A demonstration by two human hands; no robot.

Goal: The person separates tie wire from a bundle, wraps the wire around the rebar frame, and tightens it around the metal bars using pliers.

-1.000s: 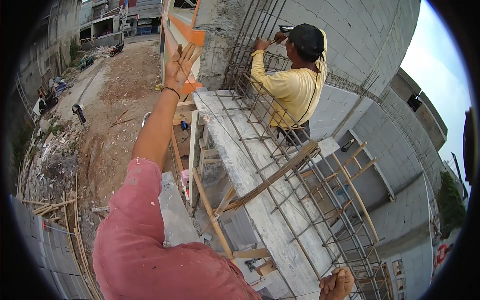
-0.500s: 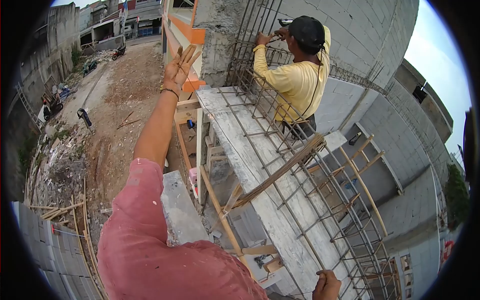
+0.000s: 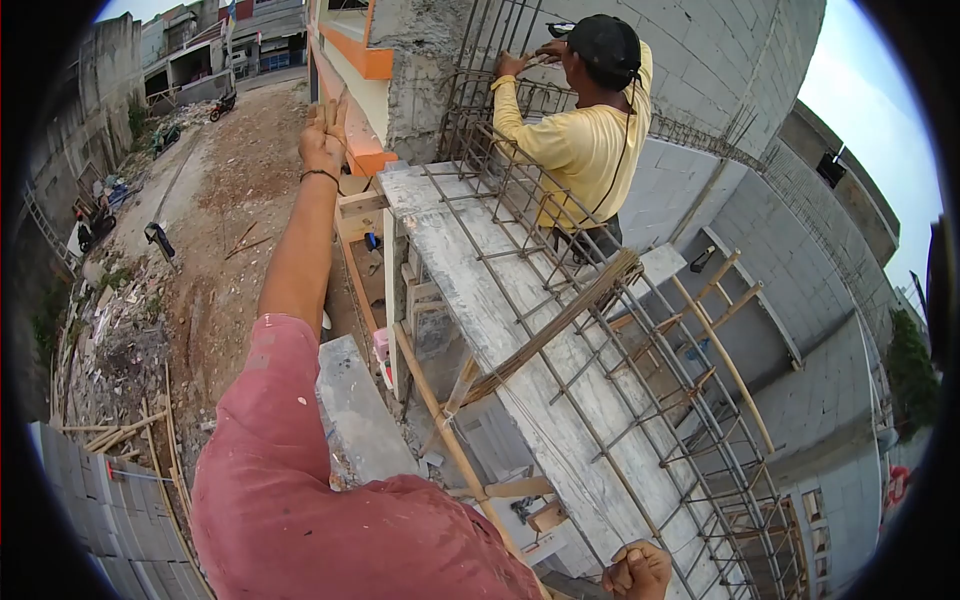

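"Rebar cage: what goes with it?"

"It stretches along the grey slab before you, open between its bars. A bundle of thin strands lies across the bars, its lower end reaching past the slab's edge towards eight o'clock."

"And where is the cage from the fingers?"

"Your right hand, at five o'clock, has its fingers curled in, with the nearest bars just beside it at two o'clock. Whether those fingers pinch anything fine, I cannot tell. Your left hand, raised between ten and eleven, has its fingers stretched upward; the cage's far end is well apart from them, towards three o'clock."

"Which way does it point?"

"Its long axis slants away from you, from five o'clock up to eleven. A co-worker in yellow is beside the far end, at one o'clock. The bundle crosses the cage, pointing from eight to two."
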